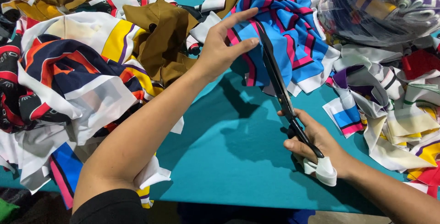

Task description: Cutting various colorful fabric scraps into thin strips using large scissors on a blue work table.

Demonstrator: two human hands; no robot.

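Right hand [316,143] grips black scissors [279,86], fingers closed through the handles. Left hand [222,45] pinches blue striped cloth [293,36] against the blades, above teal table [229,160].

The table [238,160] was covered in plain teal. The piece of fabric [293,36] held up near its far edge was bright blue with pink stripes edged in black and a white border. The scissors [279,86] cutting into it were black, with white cloth wrapped round the handle. Towards the far left corner lay olive-brown fabric [160,40]. Along the left edge, the pile of scraps [68,82] showed navy, orange, red, yellow and white, with a thin purple line beside the yellow. By the right edge, the offcuts [403,118] were mostly white and cream, with yellow, red, purple and blue-pink striped bits. The sleeve [110,210] at the near edge was black.
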